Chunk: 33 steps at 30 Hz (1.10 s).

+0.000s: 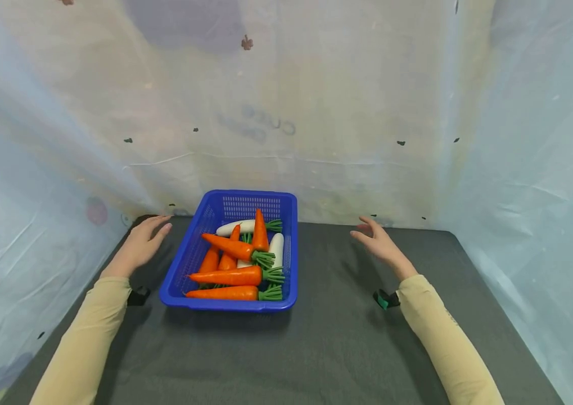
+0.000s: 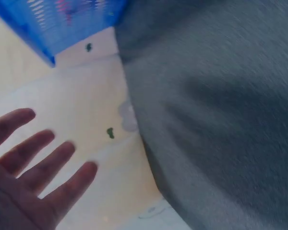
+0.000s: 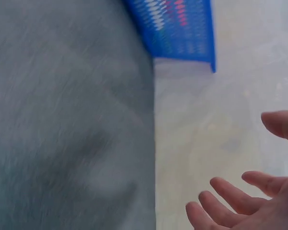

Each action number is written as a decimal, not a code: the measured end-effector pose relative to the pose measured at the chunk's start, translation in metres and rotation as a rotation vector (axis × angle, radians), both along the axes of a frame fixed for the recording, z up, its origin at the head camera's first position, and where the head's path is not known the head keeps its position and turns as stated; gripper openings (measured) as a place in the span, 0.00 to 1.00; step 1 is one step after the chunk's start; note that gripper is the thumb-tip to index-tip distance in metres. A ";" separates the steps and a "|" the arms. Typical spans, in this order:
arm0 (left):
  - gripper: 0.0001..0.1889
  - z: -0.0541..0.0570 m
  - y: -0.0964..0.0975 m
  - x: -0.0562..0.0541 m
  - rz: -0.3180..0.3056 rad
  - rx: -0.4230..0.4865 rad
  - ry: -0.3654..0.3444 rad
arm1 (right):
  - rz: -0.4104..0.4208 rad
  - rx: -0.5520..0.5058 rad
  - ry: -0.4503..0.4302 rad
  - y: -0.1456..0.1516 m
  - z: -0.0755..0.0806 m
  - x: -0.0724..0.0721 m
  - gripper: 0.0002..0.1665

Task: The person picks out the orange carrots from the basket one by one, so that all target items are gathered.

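A blue plastic basket (image 1: 291, 253) stands on the dark table, holding several orange carrots (image 1: 230, 275) with green tops and a few white radishes (image 1: 276, 247). To the left of the basket my left hand (image 1: 140, 244) hovers with its fingers apart and touches nothing. On the other side, farther from the basket, my right hand (image 1: 379, 243) is held above the table with relaxed fingers and holds nothing. Both wrist views show spread fingers, with a part of the perforated basket wall (image 2: 81, 24) beyond them.
The dark grey table (image 1: 337, 343) reaches toward me and to both sides. Pale plastic sheeting (image 1: 326, 112) with small dark leaf marks hangs behind the table and along its left and right sides.
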<state>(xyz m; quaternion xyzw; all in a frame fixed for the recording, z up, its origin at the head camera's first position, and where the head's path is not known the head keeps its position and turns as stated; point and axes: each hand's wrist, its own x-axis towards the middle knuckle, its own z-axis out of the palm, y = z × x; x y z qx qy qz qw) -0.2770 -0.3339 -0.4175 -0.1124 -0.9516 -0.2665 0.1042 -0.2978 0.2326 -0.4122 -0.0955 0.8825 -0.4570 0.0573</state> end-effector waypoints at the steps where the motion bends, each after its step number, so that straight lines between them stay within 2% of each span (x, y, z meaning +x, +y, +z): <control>1: 0.30 0.001 0.000 0.001 -0.002 0.032 -0.012 | 0.004 -0.052 -0.019 -0.001 0.002 0.001 0.42; 3: 0.30 0.004 0.001 0.003 -0.020 0.106 -0.054 | 0.019 -0.152 -0.055 -0.003 0.005 0.002 0.40; 7: 0.32 0.004 0.004 0.004 -0.087 0.252 -0.205 | 0.045 -0.286 -0.126 -0.012 0.013 0.003 0.36; 11: 0.33 0.003 0.008 0.004 -0.151 0.309 -0.306 | 0.108 -0.351 -0.145 -0.024 0.026 0.001 0.33; 16: 0.35 0.005 0.013 0.006 -0.158 0.314 -0.355 | 0.213 -0.402 -0.135 -0.042 0.040 0.000 0.30; 24: 0.35 0.011 0.021 0.004 -0.125 0.311 -0.404 | 0.279 -0.432 -0.119 -0.079 0.057 -0.002 0.27; 28: 0.36 0.014 0.024 0.003 -0.143 0.328 -0.412 | 0.299 -0.462 -0.140 -0.098 0.060 -0.004 0.26; 33: 0.37 0.016 0.024 0.007 -0.167 0.330 -0.426 | 0.360 -0.429 -0.186 -0.126 0.059 -0.008 0.26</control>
